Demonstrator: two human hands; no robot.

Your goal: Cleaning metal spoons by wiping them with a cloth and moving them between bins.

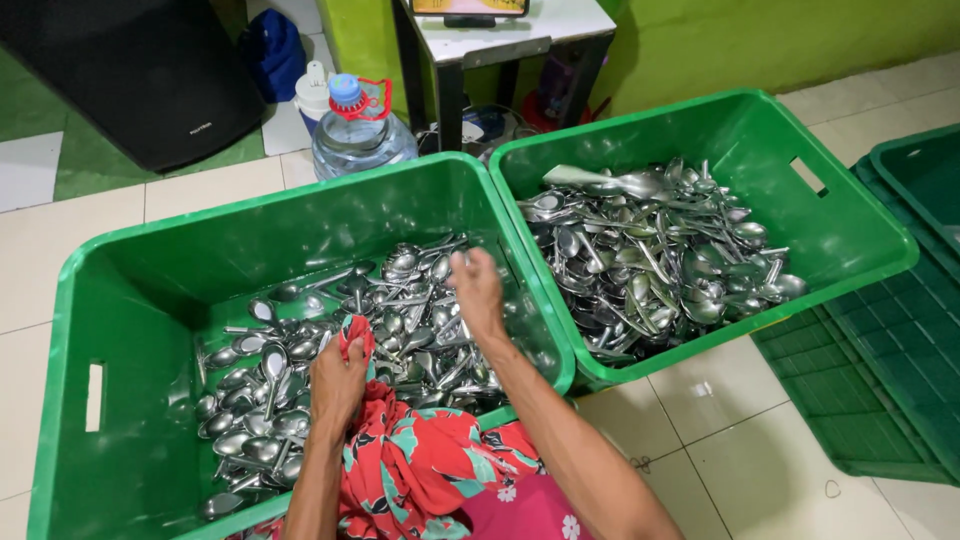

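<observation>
Left hand (338, 378) pinching red floral cloth (420, 465) at six o'clock; right hand (477, 290) closed over spoons (400, 320) in near green crate (130, 300). Probably stiff, slippery, light: best gripped by handles.

Pale tiled floor (730, 400) under a lime-green wall (760, 40) — a small white table (520, 25) (dark legs) stands against it.

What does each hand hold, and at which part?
The left hand grips a red flowered cloth at its bunched upper end. The right hand appears to pinch something small; what, cannot be told.
</observation>
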